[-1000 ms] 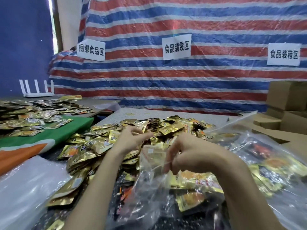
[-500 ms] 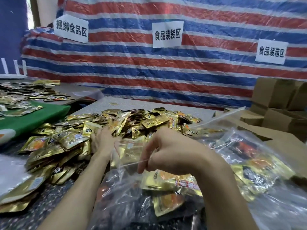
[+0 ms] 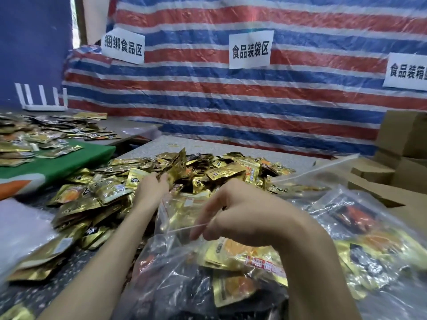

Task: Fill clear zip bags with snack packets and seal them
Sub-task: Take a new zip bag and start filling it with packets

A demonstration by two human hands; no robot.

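A big heap of gold snack packets (image 3: 208,172) covers the middle of the table. My left hand (image 3: 153,189) reaches into the heap and pinches a gold packet (image 3: 178,166) that stands up out of it. My right hand (image 3: 240,218) pinches the near rim of a small clear zip bag (image 3: 180,214) with a red zip line; the bag's mouth is open and faces the heap. Gold shows through the bag's wall, but I cannot tell if it lies inside.
Filled clear bags (image 3: 360,245) of packets lie in front and to the right. Cardboard boxes (image 3: 404,144) stand at the far right. A green cloth (image 3: 57,165) with more packets (image 3: 27,142) lies left, a white plastic sheet (image 3: 20,229) near left. Striped tarp (image 3: 231,93) behind.
My left hand has moved from beside the bag's mouth forward into the heap and taken hold of a packet. My right hand keeps its pinch on the bag's rim.
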